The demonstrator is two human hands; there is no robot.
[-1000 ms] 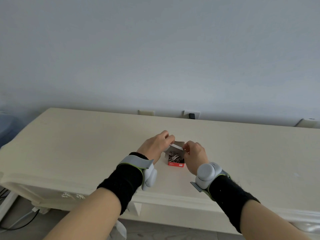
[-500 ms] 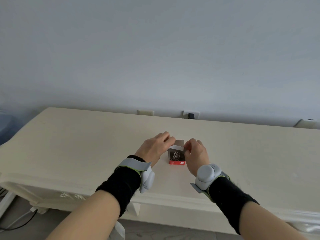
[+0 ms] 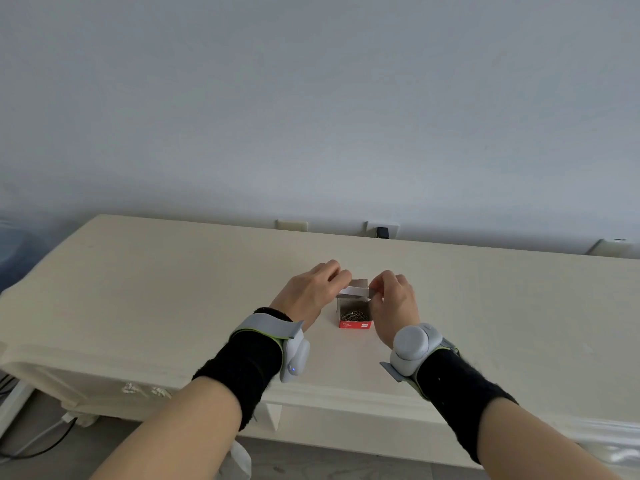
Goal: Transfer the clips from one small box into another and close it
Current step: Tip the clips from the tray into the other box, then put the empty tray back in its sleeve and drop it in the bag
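There is a single view, from a camera worn on the person's head. It looks forward and slightly down across the cream counter (image 3: 173,289) toward its far edge and the pale wall (image 3: 311,98) behind, which fills the upper half. The wide lens bends the counter's near edge. Both forearms reach in from the bottom corners, close to the lens, and the counter's left end is in frame.
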